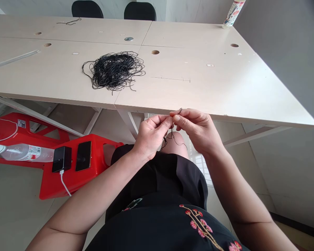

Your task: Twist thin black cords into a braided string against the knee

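My left hand (153,136) and my right hand (196,127) meet fingertip to fingertip just in front of the table edge, above my lap. Both are pinched closed on a thin black cord (172,132). A small loop of it sticks up over the right index finger, and loose strands hang below the fingers towards my knee. The exact spot where the fingertips grip is hidden. On the table beyond lies a large tangled heap of black cord (113,71), left of my hands.
The pale table (225,94) has cable holes and a drawn line. A patterned cup (232,14) stands at the far right corner. To my left, red stools (51,184) carry a plastic bottle (21,152), a black box (61,158) with a white cable, and a phone (83,156).
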A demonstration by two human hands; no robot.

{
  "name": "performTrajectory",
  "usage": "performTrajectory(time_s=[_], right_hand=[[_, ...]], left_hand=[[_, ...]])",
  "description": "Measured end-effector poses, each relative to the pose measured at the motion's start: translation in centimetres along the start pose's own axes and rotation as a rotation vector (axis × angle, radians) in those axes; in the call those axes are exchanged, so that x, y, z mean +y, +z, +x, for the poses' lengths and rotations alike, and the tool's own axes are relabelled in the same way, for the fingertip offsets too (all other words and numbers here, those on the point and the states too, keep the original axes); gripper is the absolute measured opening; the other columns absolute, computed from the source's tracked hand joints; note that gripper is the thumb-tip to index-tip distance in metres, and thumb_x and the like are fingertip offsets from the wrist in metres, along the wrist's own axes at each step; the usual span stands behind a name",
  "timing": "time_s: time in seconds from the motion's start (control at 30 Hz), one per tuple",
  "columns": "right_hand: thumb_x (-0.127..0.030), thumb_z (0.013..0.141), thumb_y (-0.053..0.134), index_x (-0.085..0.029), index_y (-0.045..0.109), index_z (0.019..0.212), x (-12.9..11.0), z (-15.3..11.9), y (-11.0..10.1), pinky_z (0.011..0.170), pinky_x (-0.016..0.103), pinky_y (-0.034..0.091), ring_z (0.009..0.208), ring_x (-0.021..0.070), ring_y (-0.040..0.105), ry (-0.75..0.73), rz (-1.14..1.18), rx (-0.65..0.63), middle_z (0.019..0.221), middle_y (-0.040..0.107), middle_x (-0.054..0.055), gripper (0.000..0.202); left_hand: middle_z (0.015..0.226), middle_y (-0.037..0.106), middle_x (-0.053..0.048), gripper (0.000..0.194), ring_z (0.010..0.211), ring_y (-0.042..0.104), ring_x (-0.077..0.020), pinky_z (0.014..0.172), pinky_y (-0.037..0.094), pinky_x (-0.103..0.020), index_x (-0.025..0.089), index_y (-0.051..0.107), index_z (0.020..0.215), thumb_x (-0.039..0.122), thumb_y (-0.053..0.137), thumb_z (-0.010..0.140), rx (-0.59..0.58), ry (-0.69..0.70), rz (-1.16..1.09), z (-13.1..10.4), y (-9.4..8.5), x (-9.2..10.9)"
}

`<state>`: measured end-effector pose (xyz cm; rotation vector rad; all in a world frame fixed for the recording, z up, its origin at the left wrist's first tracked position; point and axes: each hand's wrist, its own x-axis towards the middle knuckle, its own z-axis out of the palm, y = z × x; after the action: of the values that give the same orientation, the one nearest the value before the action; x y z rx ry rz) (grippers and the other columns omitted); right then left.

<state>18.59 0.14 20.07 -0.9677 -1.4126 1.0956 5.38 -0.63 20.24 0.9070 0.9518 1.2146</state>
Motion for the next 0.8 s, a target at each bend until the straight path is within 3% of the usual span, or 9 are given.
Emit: performTrajectory(time_s=[0.1, 0.23, 0.4, 0.5, 0.57, 0.7, 0.8], right_hand=[[-0.031, 0.074, 0.066, -0.018, 0.063, 0.065, -0.3, 0.6, -0.3, 0.060, 0.026, 0.051, 0.065, 0.0093, 0.058, 0.006, 0.023, -0.042, 0.074, 0.066, 0.000, 0.017], [-0.031, 0.074, 0.067, -0.016, 0.063, 0.068, -0.3, 1.2, -0.4, 0.058, 0.026, 0.050, 0.063, 0.0101, 0.058, 0.091, 0.089, -0.114, 0.068, 0.063, 0.000, 0.016], [-0.043, 0.078, 0.061, -0.017, 0.063, 0.087, 0.0, 0.6, 0.0, 0.062, 0.027, 0.051, 0.073, 0.0114, 0.061, 0.093, 0.088, -0.104, 0.083, 0.064, 0.003, 0.028], [-0.043, 0.071, 0.068, -0.017, 0.059, 0.099, 0.0, -0.2, 0.5, 0.059, 0.025, 0.051, 0.071, 0.0109, 0.060, 0.069, 0.015, -0.105, 0.083, 0.064, 0.003, 0.040], [-0.040, 0.070, 0.070, -0.016, 0.059, 0.094, -0.1, -0.6, 1.0, 0.055, 0.023, 0.049, 0.066, 0.0102, 0.060, 0.046, -0.051, -0.049, 0.077, 0.064, 0.002, 0.035], [-0.032, 0.078, 0.062, -0.017, 0.060, 0.073, -0.3, -1.0, 1.8, 0.053, 0.022, 0.047, 0.059, 0.0086, 0.057, -0.100, -0.226, 0.183, 0.066, 0.064, -0.001, 0.016], [-0.024, 0.080, 0.059, -0.019, 0.061, 0.070, -0.3, -1.1, 2.2, 0.052, 0.022, 0.045, 0.054, 0.0079, 0.054, -0.230, -0.384, 0.286, 0.062, 0.063, -0.002, 0.012]], left_hand=[[0.059, 0.059, 0.001, 0.016, 0.053, 0.048, -0.0051, 0.052, 0.037, -0.021, 0.017, 0.069, 0.069, 0.032, 0.072, 0.067, -0.026, 0.023, 0.046, -0.2, -0.1, -0.2], [0.062, 0.062, 0.000, 0.013, 0.057, 0.051, -0.0069, 0.056, 0.039, -0.022, 0.018, 0.069, 0.068, 0.030, 0.070, 0.070, -0.082, 0.056, 0.133, -0.6, 0.2, -0.4], [0.062, 0.059, 0.001, 0.011, 0.058, 0.051, -0.0064, 0.055, 0.041, -0.020, 0.018, 0.068, 0.070, 0.028, 0.070, 0.070, -0.048, -0.010, -0.024, -0.3, 0.4, -0.2], [0.058, 0.055, 0.004, 0.012, 0.053, 0.048, -0.0045, 0.053, 0.041, -0.019, 0.017, 0.065, 0.067, 0.026, 0.072, 0.068, 0.009, -0.052, -0.146, 0.2, 0.3, 0.2], [0.058, 0.054, 0.004, 0.012, 0.052, 0.047, -0.0039, 0.051, 0.040, -0.018, 0.017, 0.064, 0.066, 0.025, 0.072, 0.067, 0.034, -0.050, -0.175, 0.4, 0.2, 0.4], [0.061, 0.056, 0.003, 0.012, 0.051, 0.045, -0.0031, 0.049, 0.038, -0.017, 0.017, 0.063, 0.067, 0.024, 0.072, 0.067, 0.066, -0.051, -0.174, 0.6, 0.3, 0.7], [0.062, 0.056, 0.003, 0.012, 0.051, 0.045, -0.0035, 0.049, 0.038, -0.017, 0.017, 0.062, 0.067, 0.024, 0.071, 0.068, 0.068, -0.061, -0.172, 0.5, 0.5, 0.9]])
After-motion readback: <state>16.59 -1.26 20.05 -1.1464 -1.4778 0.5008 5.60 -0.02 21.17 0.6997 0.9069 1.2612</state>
